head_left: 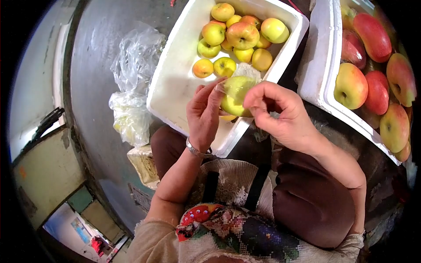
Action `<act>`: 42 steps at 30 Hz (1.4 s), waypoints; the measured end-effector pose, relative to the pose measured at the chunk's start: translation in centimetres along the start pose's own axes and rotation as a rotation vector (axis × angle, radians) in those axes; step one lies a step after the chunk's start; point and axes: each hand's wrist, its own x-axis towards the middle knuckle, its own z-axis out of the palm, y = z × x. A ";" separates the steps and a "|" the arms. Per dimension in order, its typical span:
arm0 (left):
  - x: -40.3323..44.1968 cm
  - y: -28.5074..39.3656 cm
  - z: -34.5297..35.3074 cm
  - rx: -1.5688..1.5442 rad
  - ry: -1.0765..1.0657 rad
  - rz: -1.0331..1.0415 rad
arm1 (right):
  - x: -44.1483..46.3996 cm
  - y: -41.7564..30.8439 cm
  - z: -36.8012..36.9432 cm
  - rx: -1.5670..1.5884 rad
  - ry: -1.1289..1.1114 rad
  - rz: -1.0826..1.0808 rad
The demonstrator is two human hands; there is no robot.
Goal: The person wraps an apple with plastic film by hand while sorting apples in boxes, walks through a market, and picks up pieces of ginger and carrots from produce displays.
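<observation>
A green-yellow apple [237,97] with clear plastic film around it is held over the near side of a white foam box [175,90]. My left hand [206,111], with a metal bracelet at the wrist, grips the apple from its left side. On the right, my right hand [278,111] has thumb and forefinger pinched together at the apple's edge, apparently on the film. Several yellow, green and reddish apples [242,36] lie in the far part of the box. Behind the held apple, a bit of clear plastic [247,71] shows.
A second white foam box [318,72] at the right holds several large red and yellow apples [351,86], some in film. Crumpled clear plastic bags [131,114] lie on the grey floor at the left, near a worn pale block [143,166]. My knees flank the near side.
</observation>
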 end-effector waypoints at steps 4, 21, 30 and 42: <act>0.6 -1.0 0.0 0.264 0.058 0.241 | 0.0 0.2 -0.4 0.121 0.004 0.042; 1.8 -1.6 -1.3 0.614 0.052 0.425 | 2.2 2.3 -2.5 -0.492 0.159 -0.042; 2.1 -3.7 0.5 0.407 -0.043 0.208 | 1.7 3.9 -1.5 -0.684 0.027 -0.142; 6.3 -4.8 -7.4 1.046 0.197 0.474 | 1.0 5.1 -3.2 -0.299 0.178 -0.074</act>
